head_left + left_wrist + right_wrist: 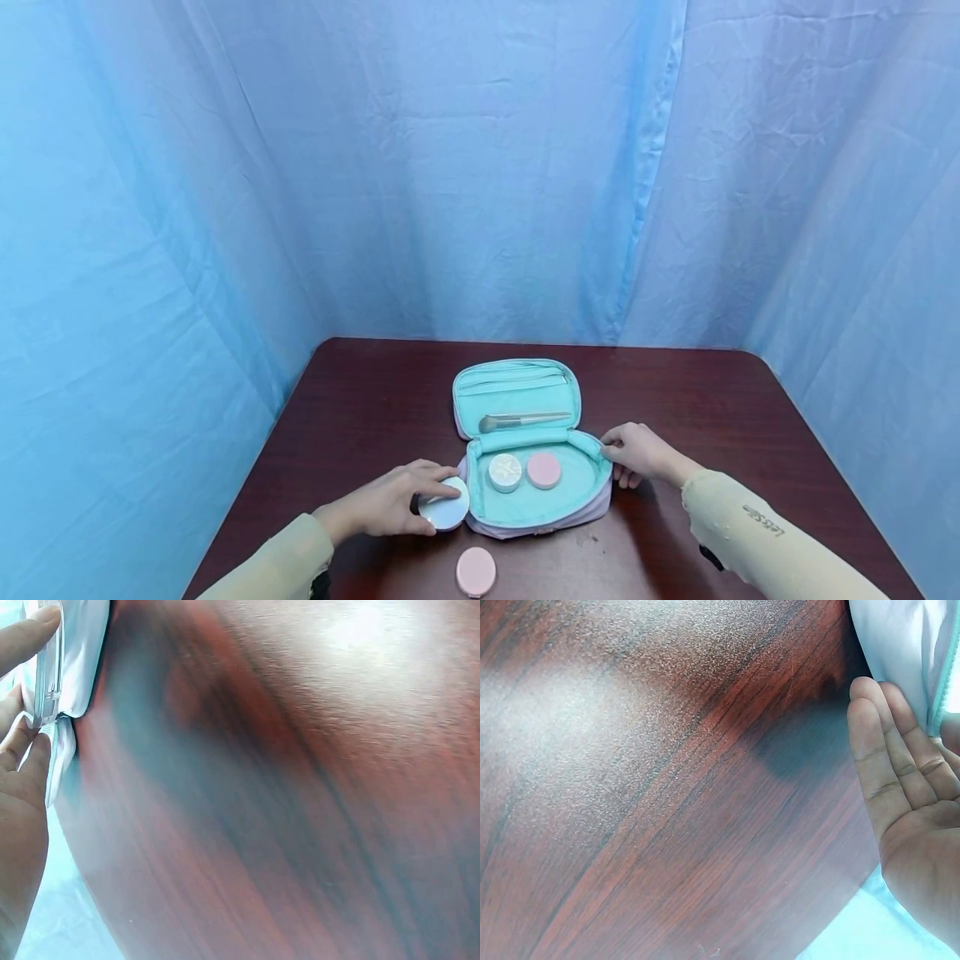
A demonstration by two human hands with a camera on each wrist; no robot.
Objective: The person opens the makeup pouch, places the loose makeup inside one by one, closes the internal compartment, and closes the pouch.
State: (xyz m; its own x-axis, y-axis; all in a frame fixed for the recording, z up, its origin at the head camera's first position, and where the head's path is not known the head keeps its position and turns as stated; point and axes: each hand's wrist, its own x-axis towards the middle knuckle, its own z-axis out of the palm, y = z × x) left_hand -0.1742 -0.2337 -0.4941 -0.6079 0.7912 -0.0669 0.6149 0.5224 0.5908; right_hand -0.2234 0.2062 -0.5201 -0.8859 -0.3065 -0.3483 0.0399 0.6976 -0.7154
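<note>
A mint-lined cosmetic bag (525, 510) lies unzipped, its lid (517, 398) folded back. Inside the base sit a white patterned round case (505, 472) and a pink round compact (543, 470). A makeup brush (525, 420) lies along the lid's lower part. At the bag's left side, my left hand (401, 498) grips a white round compact (447, 508) between thumb and fingers. My right hand (641, 452) pinches the bag's right rim between thumb and index finger; the other fingers (870, 735) extend beside its outer wall.
Another pink round compact (476, 572) lies on the dark wooden table (375, 392), in front of the bag and near the bottom of the head view. Blue curtains (465, 167) hang behind the table and along both sides.
</note>
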